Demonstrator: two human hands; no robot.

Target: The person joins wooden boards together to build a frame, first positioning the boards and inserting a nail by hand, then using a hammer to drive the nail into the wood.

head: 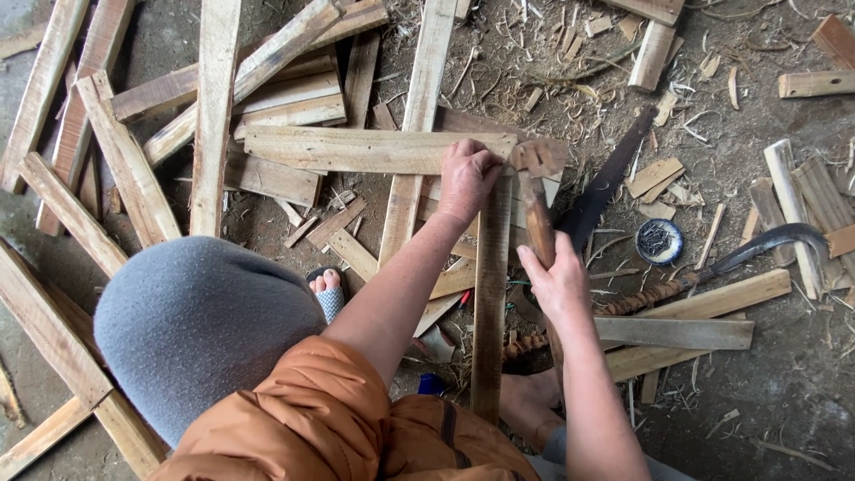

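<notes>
Bottom centre: orange jacket sleeves [321, 419], grey-clad knee [191, 325], sandalled foot [329, 292] on floor.
Mid frame: right hand [557, 283] fingers closed round hammer handle [540, 227], rusty hammer head [538, 157] just beside left hand [467, 178].
Left hand fingers curled shut, pinching top of upright slat [491, 294] where it crosses horizontal slat [374, 150].
Risk, my read: head so near left fingers, glancing blow hits knuckles; slat may shift.
Right of centre: saw [601, 187], sickle [757, 248], nail tin [660, 240].

No labels, signs or screens show; the only container is a small round blue tin [660, 240], lying open right of the dark saw blade [602, 185].
</notes>
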